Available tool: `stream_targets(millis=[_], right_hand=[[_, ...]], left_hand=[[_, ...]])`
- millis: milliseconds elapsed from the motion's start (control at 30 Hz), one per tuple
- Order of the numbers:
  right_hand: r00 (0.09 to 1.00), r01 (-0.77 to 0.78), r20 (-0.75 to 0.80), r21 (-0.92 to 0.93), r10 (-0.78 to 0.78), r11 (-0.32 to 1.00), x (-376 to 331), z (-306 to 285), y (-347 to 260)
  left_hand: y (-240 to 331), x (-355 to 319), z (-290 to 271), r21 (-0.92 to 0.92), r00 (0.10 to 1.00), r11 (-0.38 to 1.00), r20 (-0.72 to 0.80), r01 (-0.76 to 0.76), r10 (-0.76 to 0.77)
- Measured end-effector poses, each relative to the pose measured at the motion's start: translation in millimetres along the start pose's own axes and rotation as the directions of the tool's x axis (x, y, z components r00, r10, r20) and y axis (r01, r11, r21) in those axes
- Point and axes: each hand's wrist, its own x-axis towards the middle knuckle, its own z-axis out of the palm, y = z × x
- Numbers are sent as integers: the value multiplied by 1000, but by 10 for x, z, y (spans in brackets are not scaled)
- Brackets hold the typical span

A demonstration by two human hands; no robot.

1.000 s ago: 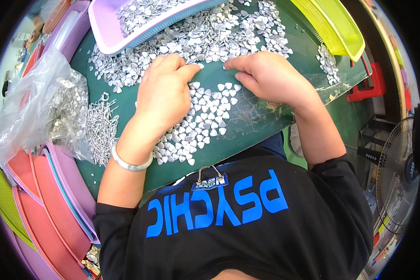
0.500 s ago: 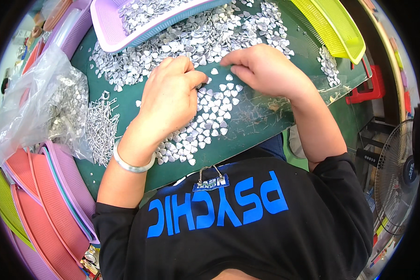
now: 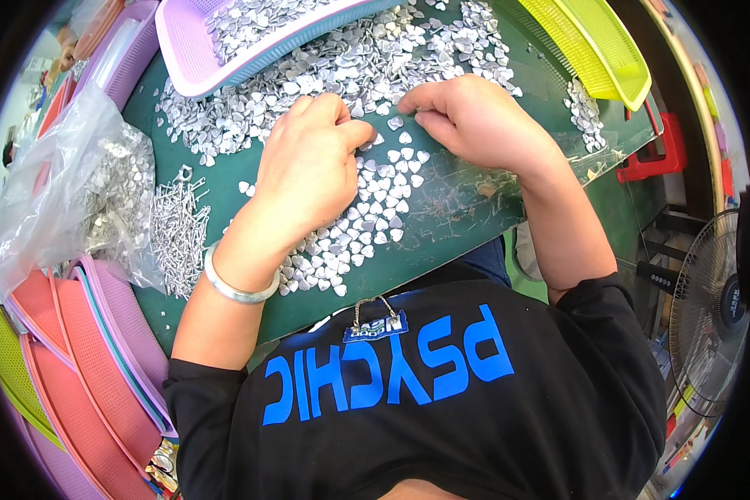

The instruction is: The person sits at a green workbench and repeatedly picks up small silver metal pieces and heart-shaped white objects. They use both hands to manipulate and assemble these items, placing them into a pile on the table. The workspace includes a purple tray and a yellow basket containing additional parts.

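Observation:
Small silver heart-shaped pieces lie on the green tabletop, in a dense heap (image 3: 342,71) at the back and a looser spread (image 3: 375,204) in front of my left hand. My left hand (image 3: 308,162) rests over the edge between them with its fingers curled together. A heart piece shows at its index fingertip; whatever lies under the fingers is hidden. To the right, my right hand (image 3: 479,121) hovers at the heap's near edge, thumb and index finger apart with nothing visible between them. A single heart piece (image 3: 395,122) lies just left of its thumb.
A purple-and-blue basket (image 3: 179,50) of heart pieces stands behind the heap. At far right is a lime-green basket (image 3: 617,62). Left of my forearm lie small metal pieces (image 3: 182,229) and a clear plastic bag (image 3: 50,179). Stacked baskets (image 3: 83,358) stand lower left, a fan (image 3: 708,308) right.
My right hand has shifted slightly up, and the single heart piece near its thumb has moved a little rightward. My left hand has edged slightly right, staying curled.

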Motion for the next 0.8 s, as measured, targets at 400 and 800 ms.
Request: stream_targets(millis=[400, 800], right_hand=[[999, -35, 7, -64, 35, 997, 41, 112, -24], [998, -59, 1, 252, 60, 966, -12, -33, 27]], left_hand=[[-18, 29, 30, -18, 998, 1000, -57, -24, 23], [31, 82, 82, -18, 998, 998, -4, -61, 61]])
